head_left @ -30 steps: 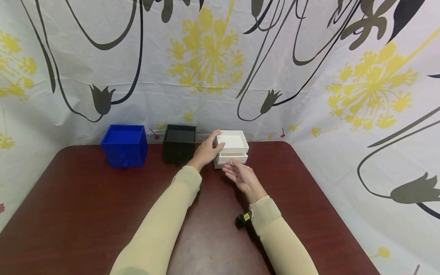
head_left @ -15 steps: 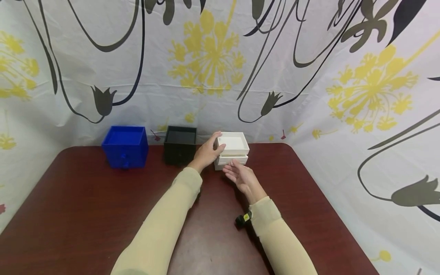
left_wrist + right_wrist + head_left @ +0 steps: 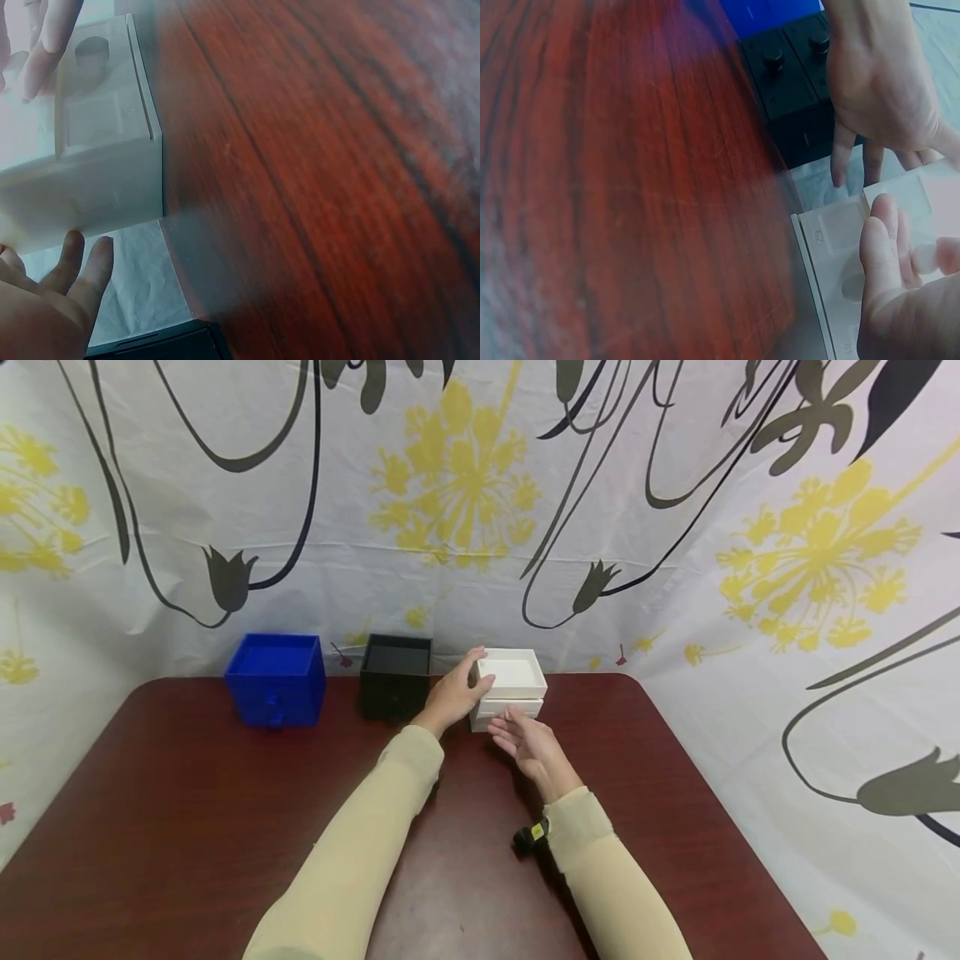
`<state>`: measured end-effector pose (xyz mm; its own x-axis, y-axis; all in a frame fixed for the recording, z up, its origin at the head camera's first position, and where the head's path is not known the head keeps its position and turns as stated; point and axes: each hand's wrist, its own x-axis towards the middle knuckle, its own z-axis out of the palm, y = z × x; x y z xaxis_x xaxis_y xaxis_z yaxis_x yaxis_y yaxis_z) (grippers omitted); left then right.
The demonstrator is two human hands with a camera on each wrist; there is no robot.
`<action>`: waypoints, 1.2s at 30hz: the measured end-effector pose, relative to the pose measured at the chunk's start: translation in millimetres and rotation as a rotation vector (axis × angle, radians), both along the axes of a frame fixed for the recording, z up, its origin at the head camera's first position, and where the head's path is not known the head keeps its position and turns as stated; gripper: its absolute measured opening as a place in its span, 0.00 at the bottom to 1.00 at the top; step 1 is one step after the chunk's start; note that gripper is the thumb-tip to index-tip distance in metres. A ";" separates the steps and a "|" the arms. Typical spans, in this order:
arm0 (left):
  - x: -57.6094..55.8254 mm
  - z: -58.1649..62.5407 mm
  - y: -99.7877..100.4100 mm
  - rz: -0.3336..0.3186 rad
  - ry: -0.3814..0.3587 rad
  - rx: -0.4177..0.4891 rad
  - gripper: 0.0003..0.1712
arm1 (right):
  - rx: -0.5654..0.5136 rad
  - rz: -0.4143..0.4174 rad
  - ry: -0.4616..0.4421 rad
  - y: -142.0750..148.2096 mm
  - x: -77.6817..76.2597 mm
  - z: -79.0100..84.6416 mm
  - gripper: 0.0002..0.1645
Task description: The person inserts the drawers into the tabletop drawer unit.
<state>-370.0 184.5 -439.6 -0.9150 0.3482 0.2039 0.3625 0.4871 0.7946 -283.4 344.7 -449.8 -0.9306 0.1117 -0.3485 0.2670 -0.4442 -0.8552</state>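
Note:
At the back of the table stands a small white drawer box [image 3: 512, 672] with a shallow tray top and two stacked drawers. My left hand [image 3: 453, 693] holds its left side, thumb at the front and fingers toward the back. My right hand [image 3: 534, 747] is at the front, palm turned up. In the right wrist view, thumb and fingers pinch the round knob [image 3: 925, 259] of the upper drawer, which sits nearly flush with the box. The lower drawer's knob [image 3: 92, 51] shows untouched in the left wrist view. The drawers' insides are hidden.
To the left stand a black drawer box [image 3: 396, 677], close to my left hand, and a blue drawer box [image 3: 275, 680]. A patterned white cloth [image 3: 465, 602] hangs right behind the table's back edge. Dark red wooden table [image 3: 187, 827] spreads in front.
The white box's upper drawer has slid inward, and the gap above its front has narrowed. Both hands keep nearly the same places; the head view has shifted slightly.

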 end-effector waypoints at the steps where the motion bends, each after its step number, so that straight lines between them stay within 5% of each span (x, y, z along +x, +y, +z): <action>1: 0.7 0.6 0.0 0.002 -0.003 -0.002 0.35 | 0.003 -0.001 0.005 0.2 0.2 0.0 0.12; 7: 3.9 4.6 -1.1 0.003 -0.021 -0.014 0.36 | 0.001 0.019 0.061 0.4 1.9 1.6 0.12; 27: -5.2 3.2 -16.1 -0.035 -0.040 0.009 0.38 | -0.008 0.024 -0.012 -9.4 -16.0 -4.2 0.13; 36: 0.3 15.0 -8.8 -0.095 -0.099 -0.072 0.45 | 0.124 0.074 -0.028 2.8 -13.7 -16.0 0.22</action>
